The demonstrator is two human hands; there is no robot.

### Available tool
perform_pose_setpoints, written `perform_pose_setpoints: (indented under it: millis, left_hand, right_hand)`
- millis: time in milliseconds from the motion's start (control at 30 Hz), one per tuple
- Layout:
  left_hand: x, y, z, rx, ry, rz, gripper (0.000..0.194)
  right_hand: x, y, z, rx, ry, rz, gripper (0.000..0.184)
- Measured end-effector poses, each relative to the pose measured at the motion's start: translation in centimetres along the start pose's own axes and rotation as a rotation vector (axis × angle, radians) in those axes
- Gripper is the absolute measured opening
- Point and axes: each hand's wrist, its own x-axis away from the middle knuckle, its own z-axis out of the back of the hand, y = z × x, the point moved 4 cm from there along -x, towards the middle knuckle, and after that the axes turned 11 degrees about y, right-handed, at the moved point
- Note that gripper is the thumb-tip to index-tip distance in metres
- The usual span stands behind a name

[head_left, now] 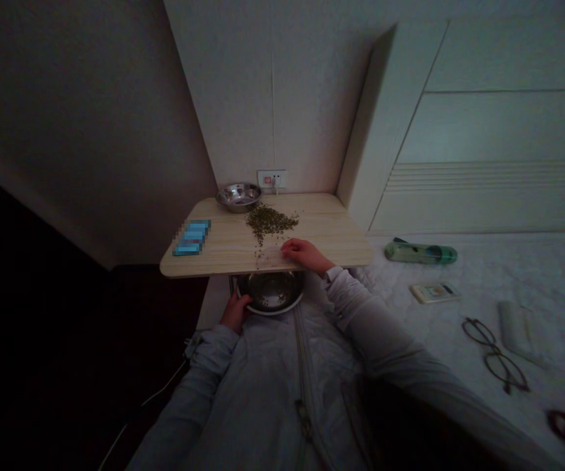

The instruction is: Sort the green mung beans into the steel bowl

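Mid-frame, the seeds [265,220] are lying up-left of the nearer right hand [302,253], grip unclear, the left hand [236,311] gripping the lower bowl [288,293].

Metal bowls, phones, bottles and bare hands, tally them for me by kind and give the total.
Metal bowls: 2 (upper bowl, lower bowl)
Phones: 2 (tabletop phone, bed phone)
Bottles: 1 (green bottle)
Bare hands: 2 (left hand, right hand)
Total: 7

Head-worn view, facing forward, down over table [326,226].
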Motion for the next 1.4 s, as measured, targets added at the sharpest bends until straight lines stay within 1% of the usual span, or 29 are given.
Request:
perform_pose_setpoints:
  millis: [267, 400, 600, 700, 867, 933, 1033, 1233, 1400]
  left_hand:
    - [0.3, 0.3, -0.1, -0.035, 0.024, 0.005, 0.029]
    - [0.4, 0.4, -0.1, -0.033, 0.015, 0.007, 0.030]
    - [0.7, 0.6, -0.1, -0.037, 0.035, 0.007, 0.031]
    - [0.7, 0.5, -0.2, -0.016, 0.022, 0.013, 0.036]
    - [0.4, 0.3, -0.1, -0.021, 0.020, 0.019, 0.036]
    - [0.2, 0.2, 0.0, -0.025, 0.016, 0.016, 0.035]
    - [0.2, 0.2, -0.1, -0.018, 0.006, 0.012, 0.034]
    - [0.5, 0.4, -0.1, -0.029, 0.023, 0.006, 0.030]
    - [0.5, 0.4, -0.1, -0.026, 0.026, 0.012, 0.030]
  right_hand:
    - [0.0, -0.1, 0.1, 0.013, -0.004, -0.003, 0.020]
    - [0.0, -0.1, 0.1, 0.008, -0.012, -0.001, 0.020]
    - [0.1, -0.2, 0.1, 0.005, -0.011, 0.016, 0.020]
    - [-0.1, 0.1, 0.3, 0.018, 0.038, 0.027, 0.020]
    - [-0.6, 0.8, 1.5, 0.013, 0.278, 0.043, 0.019]
    - [-0.7, 1.0, 1.8, 0.026, 0.330, 0.044, 0.018]
    - [-0.6, 1.0, 1.9, 0.052, 0.345, 0.045, 0.017]
    - [-0.4, 0.7, 1.8, 0.063, 0.330, 0.004, 0.016]
    - [-0.2, 0.3, 1.8, 0.018, 0.326, 0.003, 0.014]
